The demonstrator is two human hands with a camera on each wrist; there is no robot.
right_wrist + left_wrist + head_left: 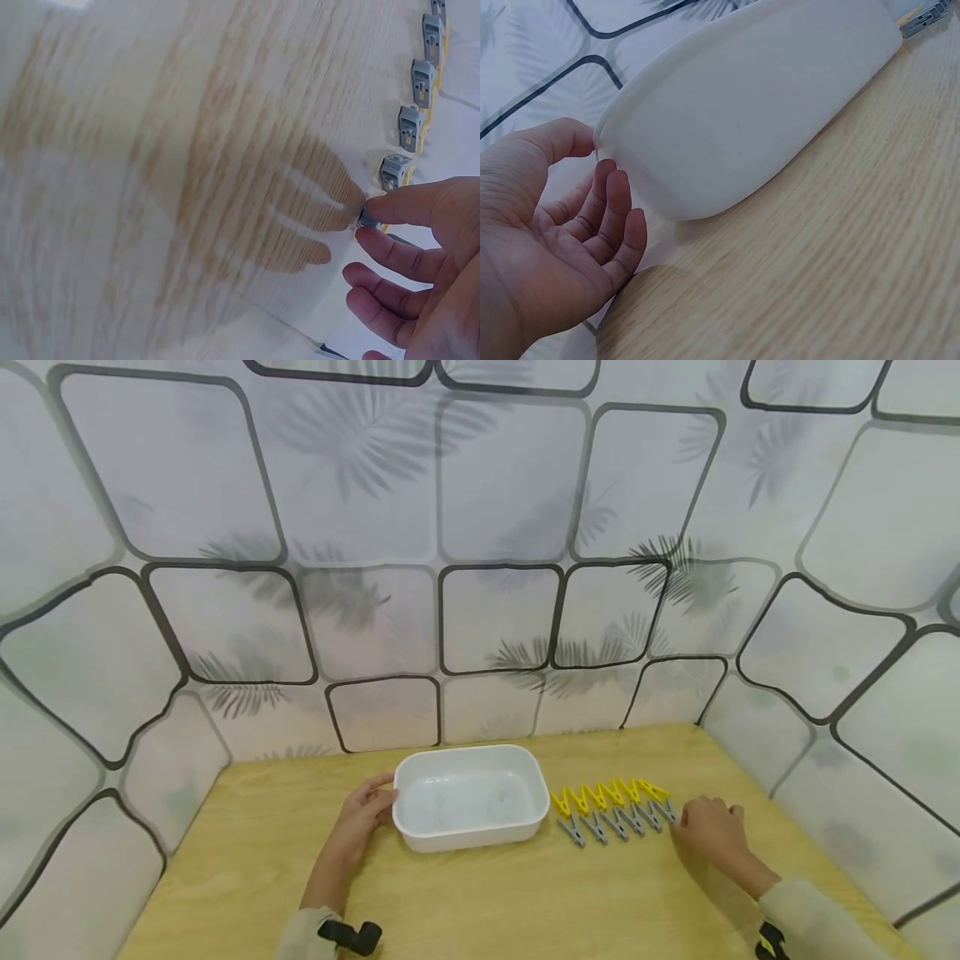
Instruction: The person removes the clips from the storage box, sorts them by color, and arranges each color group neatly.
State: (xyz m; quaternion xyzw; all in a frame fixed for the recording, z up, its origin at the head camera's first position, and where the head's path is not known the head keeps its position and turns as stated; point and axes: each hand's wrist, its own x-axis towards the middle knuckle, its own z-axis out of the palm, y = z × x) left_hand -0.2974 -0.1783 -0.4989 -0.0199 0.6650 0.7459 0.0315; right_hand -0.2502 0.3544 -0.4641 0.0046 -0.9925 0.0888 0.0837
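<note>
A white rectangular tub (471, 841) stands on the table. My left hand (362, 817) is at its left end; in the left wrist view the thumb hooks over the tub's rim (598, 135) and the fingers curl below against the outer wall. To the tub's right, yellow clothespins (598, 797) line up behind grey clothespins (617, 825), their ends meeting. My right hand (712, 831) is at the right end of the row. Its thumb and forefinger pinch the end of the last grey clothespin (367, 218), mostly hidden by the fingers.
The wooden table (525, 902) runs back to a patterned cloth wall (495, 618), which also closes off both sides. A black strap (348, 935) is on the left wrist. The rightmost yellow clothespin (654, 791) lies more slanted than its neighbours.
</note>
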